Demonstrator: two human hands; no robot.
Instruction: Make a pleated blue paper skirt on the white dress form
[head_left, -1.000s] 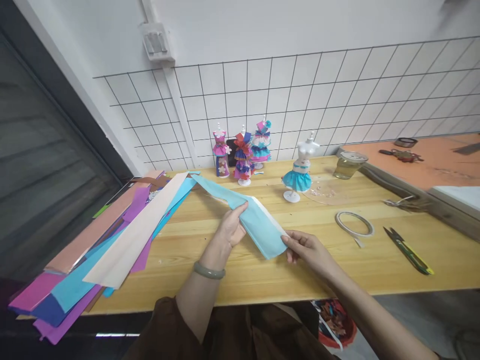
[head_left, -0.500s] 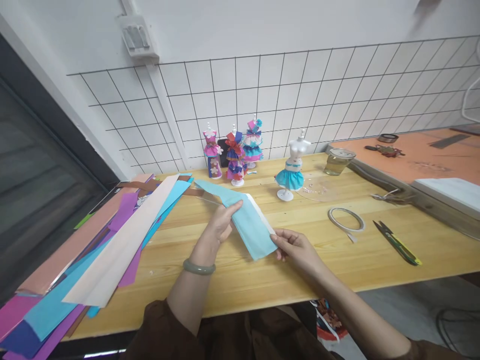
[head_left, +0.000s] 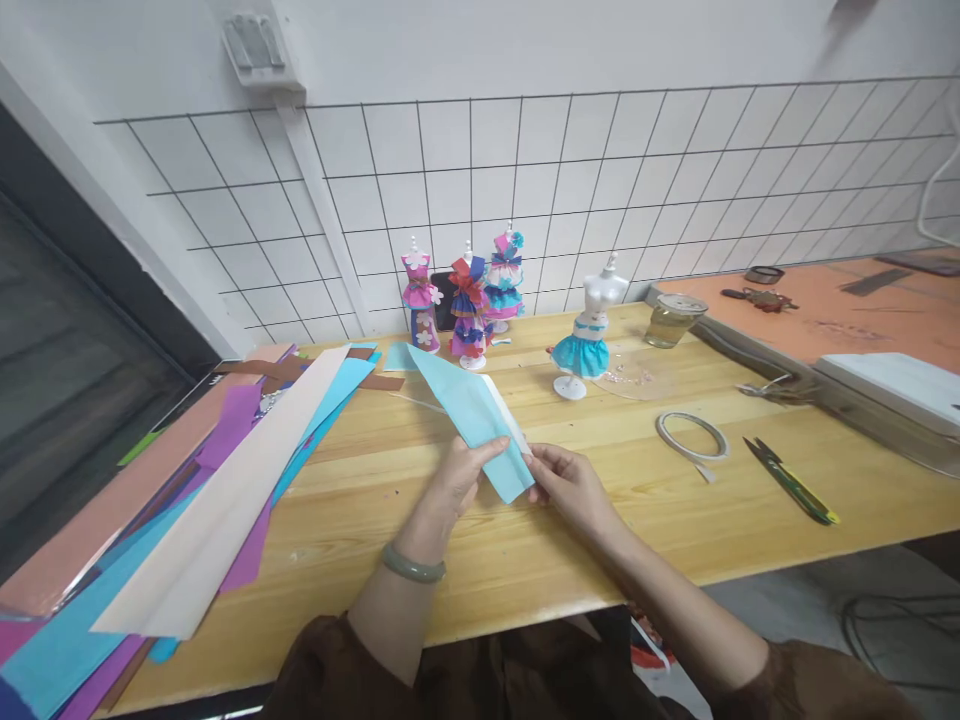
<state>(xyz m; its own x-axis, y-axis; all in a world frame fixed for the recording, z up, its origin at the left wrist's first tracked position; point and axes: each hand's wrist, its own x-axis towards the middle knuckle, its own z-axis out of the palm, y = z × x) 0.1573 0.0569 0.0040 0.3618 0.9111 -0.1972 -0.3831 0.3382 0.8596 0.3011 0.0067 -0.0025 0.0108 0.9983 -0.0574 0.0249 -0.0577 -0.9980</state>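
Note:
A light blue strip [head_left: 454,395] of thin cloth or paper slants across the middle of the table, with a white band [head_left: 501,405] along its right edge. My left hand [head_left: 455,480] pinches its near part, thumb on top and fingers underneath. At the near right corner, my right hand [head_left: 570,485] grips the edge between thumb and fingertips; the other fingers curl below. Behind the strip stands a small white dress form [head_left: 602,290] wearing a turquoise skirt [head_left: 581,356]. A roll of white tape [head_left: 691,437] lies to the right of my hands.
Long coloured strips [head_left: 225,490] are heaped at the left. Dressed miniature forms [head_left: 469,310] stand near the wall grid. Yellow-handled thread snips [head_left: 791,480] lie at the right, below a cup of pale liquid [head_left: 675,322]. An orange mat [head_left: 840,310] covers the surface at far right.
The near end of the light blue strip has folded narrower along its length. My right hand has moved slightly left, and my left thumb sits nearer the white band. The view has shifted slightly.

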